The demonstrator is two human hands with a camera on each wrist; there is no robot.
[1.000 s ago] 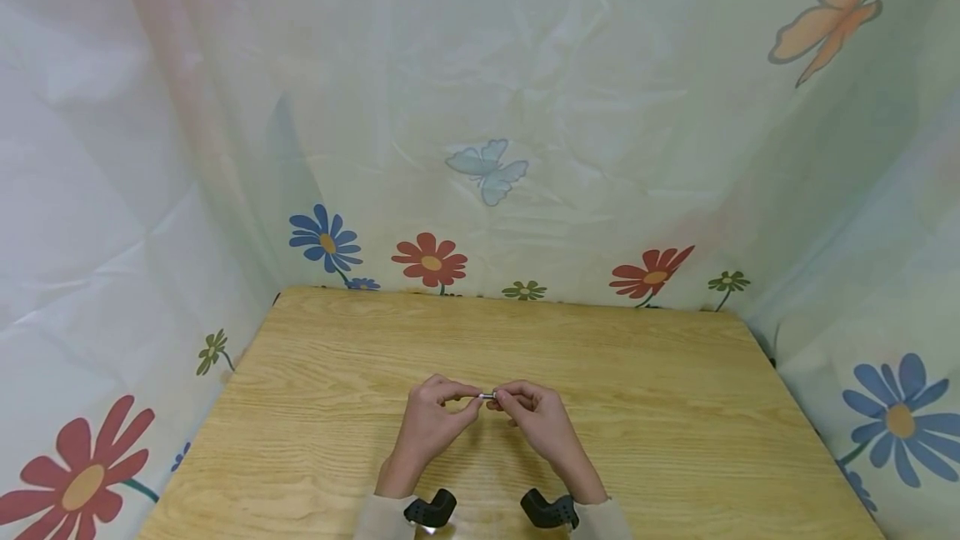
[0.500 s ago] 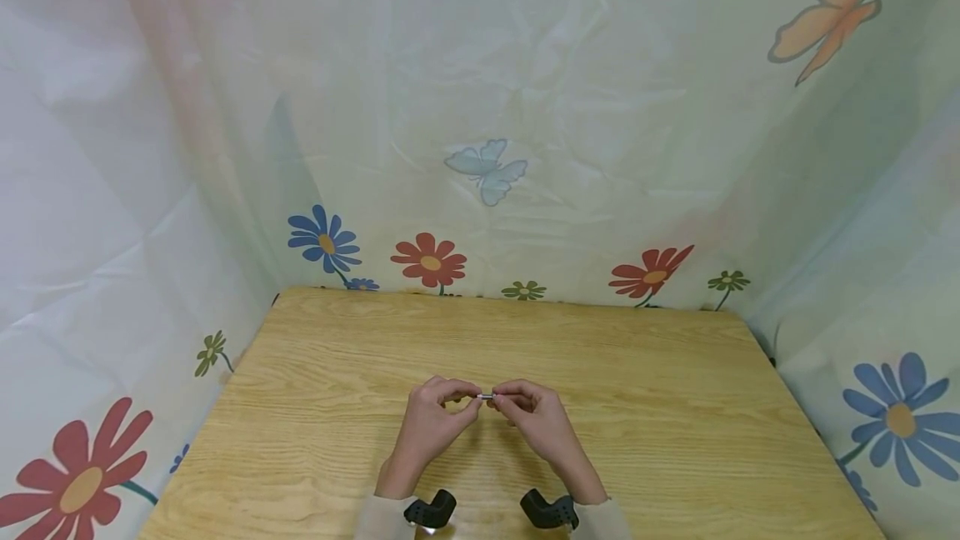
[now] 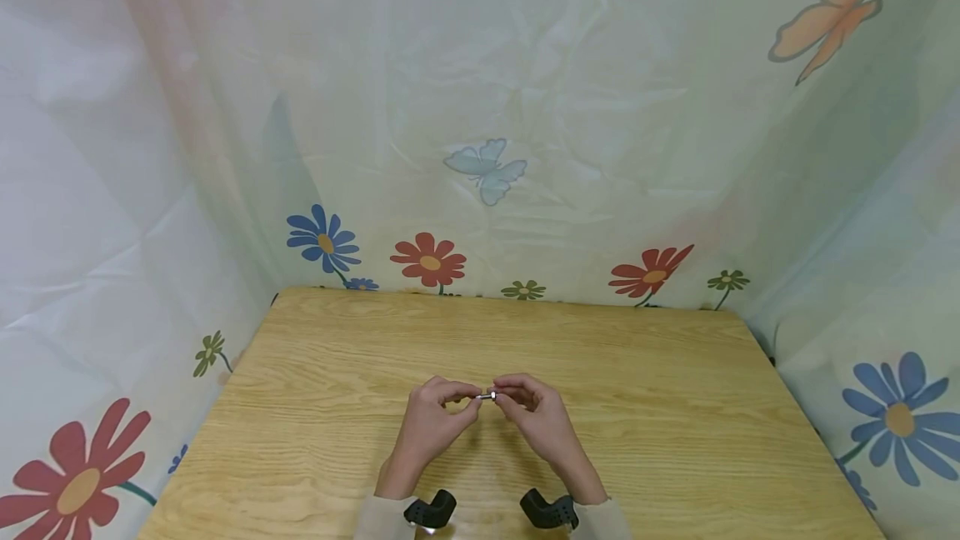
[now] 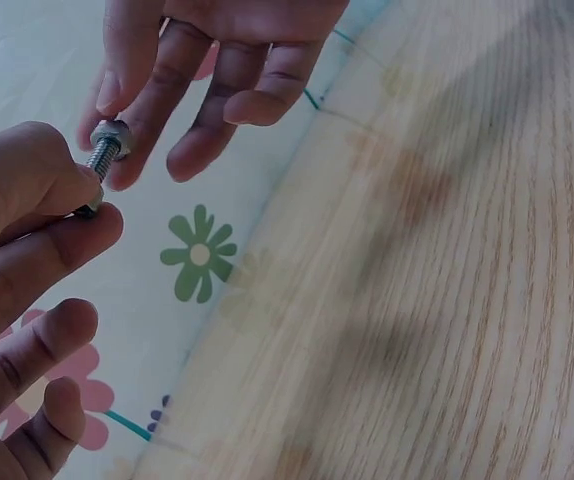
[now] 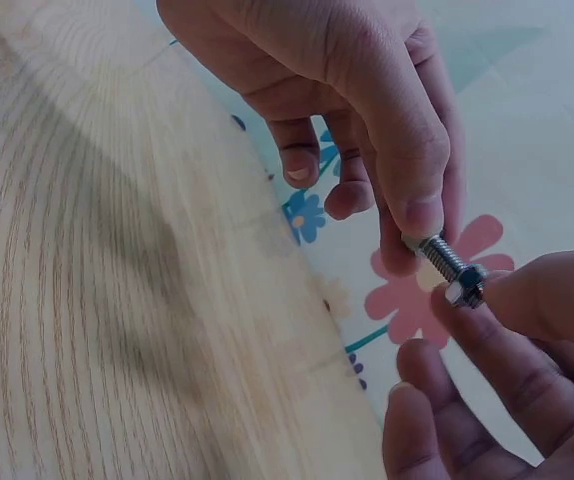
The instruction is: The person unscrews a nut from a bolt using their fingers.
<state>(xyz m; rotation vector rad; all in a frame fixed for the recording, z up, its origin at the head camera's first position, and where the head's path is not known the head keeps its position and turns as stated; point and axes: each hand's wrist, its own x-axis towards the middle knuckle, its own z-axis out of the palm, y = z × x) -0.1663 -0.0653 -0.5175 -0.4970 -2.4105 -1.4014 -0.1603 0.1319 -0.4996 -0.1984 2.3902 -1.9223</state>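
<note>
I watched the two hands meet above the near middle of the wooden table (image 3: pixel 600 357). The left hand (image 3: pixel 431 423) pinched the threaded bolt (image 4: pixel 100 158) between thumb and forefinger, its other fingers loosely curled below. The right hand (image 3: pixel 536 415) had its thumb and forefinger closed round the hex nut (image 5: pixel 464 287) sitting at the free end of the bolt, well clear of the tabletop. I judged the step in hand to be the turning of the nut on the thread; whether it was going on or coming off I could not tell. The next move, as I read it, called for a steady hold on the bolt while the right fingertips re-gripped and rolled the nut squarely, without cocking it.
</note>
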